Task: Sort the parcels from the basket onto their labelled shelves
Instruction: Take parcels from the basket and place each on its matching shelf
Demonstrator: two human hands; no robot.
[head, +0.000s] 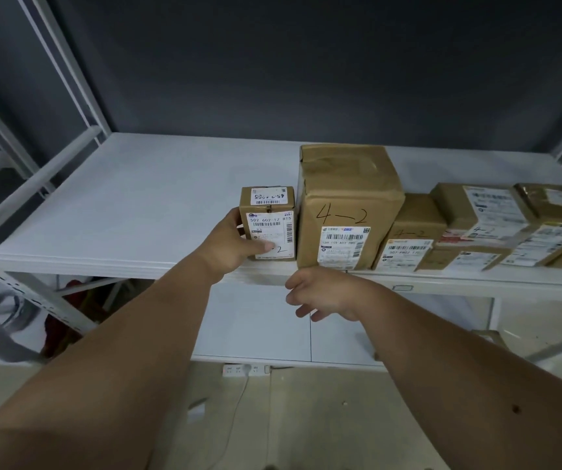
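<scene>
A small upright cardboard parcel [268, 215] with white shipping labels stands on the white shelf [130, 212], near its front edge. My left hand [235, 245] grips the parcel from its left side, thumb across the front label. Right beside it stands a taller parcel [347, 205] marked "4-2". My right hand [320, 295] hovers below the shelf's front edge, fingers loosely curled, holding nothing. The basket is out of sight.
More labelled parcels [476, 225] line the shelf to the right. White uprights [66, 72] frame the left side. A lower shelf [255, 327] lies beneath, with a power strip [242, 369] on the floor. The shelf's left half is bare.
</scene>
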